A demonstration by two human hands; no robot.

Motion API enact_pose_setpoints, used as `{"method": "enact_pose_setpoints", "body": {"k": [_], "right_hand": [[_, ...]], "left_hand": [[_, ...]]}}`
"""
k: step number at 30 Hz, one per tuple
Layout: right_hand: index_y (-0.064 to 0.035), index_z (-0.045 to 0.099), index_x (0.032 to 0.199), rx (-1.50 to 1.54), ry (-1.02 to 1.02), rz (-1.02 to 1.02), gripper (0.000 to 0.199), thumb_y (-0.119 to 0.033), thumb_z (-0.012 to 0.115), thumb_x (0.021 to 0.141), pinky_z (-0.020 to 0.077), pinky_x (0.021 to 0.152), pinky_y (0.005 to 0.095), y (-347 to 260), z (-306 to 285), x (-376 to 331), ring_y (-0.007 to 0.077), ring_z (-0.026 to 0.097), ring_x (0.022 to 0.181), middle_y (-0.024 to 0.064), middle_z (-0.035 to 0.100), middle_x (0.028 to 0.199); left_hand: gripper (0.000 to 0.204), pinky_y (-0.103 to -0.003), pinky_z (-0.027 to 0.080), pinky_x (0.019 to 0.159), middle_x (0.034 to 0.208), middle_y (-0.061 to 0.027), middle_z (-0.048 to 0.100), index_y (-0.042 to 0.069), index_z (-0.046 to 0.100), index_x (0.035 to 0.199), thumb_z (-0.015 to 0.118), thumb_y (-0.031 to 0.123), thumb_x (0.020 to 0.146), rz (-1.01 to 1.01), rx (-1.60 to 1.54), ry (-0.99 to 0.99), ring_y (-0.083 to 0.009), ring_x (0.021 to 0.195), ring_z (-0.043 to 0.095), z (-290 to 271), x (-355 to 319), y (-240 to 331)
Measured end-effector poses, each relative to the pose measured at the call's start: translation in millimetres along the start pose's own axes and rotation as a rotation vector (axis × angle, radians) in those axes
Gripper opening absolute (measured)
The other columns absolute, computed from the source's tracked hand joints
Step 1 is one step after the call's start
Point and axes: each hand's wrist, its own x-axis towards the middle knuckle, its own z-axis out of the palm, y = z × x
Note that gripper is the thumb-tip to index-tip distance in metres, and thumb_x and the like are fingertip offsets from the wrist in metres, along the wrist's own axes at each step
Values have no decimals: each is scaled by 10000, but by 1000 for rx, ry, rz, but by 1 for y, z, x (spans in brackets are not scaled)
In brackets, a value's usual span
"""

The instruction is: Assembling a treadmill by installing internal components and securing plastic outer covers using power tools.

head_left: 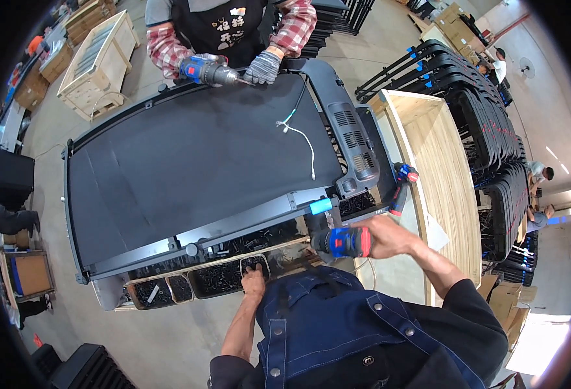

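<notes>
My right hand is wrapped round the grip of a blue, black and red cordless drill, held by the near right corner of a treadmill base. My left hand reaches down into a small bin at the near edge, its fingers curled in among small dark parts; what they pinch is hidden. To its left, a larger bin holds black screws. The treadmill base lies flat, with a black belt and a grey vented cover on the right. A white cable lies loose on the belt.
Across the treadmill, a person in grey gloves works with a blue drill. Another red and blue power tool lies to the right, beside a wooden crate. Black frames are stacked behind it. Another wooden crate stands far left.
</notes>
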Motion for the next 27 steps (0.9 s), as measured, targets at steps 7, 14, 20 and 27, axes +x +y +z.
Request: {"method": "enact_pose_setpoints", "body": {"k": [7, 14, 20, 27], "right_hand": [[-64, 680, 1135, 104, -71, 85, 414, -168, 777, 747, 548, 786, 476, 10, 60, -16, 404, 695, 876, 182, 730, 941], [-39, 664, 1046, 173, -96, 149, 376, -234, 811, 761, 546, 786, 472, 15, 78, -18, 399, 690, 850, 188, 721, 893], [-37, 669, 1067, 181, -131, 174, 428, -287, 839, 765, 539, 821, 456, 14, 87, -12, 391, 695, 873, 193, 724, 900], [-34, 652, 1176, 399, -83, 92, 473, -251, 837, 799, 528, 898, 397, 23, 110, -6, 283, 689, 920, 154, 731, 990]], "left_hand": [[148, -475, 592, 698, 869, -219, 712, 31, 679, 980, 582, 85, 882, -17, 5, -2, -384, 835, 728, 29, 13, -21], [154, -494, 582, 729, 896, -218, 723, 48, 667, 935, 701, 134, 812, -32, -5, 12, -394, 855, 722, 18, 4, -9], [284, -454, 562, 760, 844, -200, 739, 18, 739, 834, 571, 232, 917, -585, -795, -46, -342, 832, 734, 12, 4, -16], [274, -323, 588, 725, 869, -105, 736, -13, 723, 991, 766, 247, 914, -498, -1337, -53, -186, 801, 715, -38, -22, 0]]}}
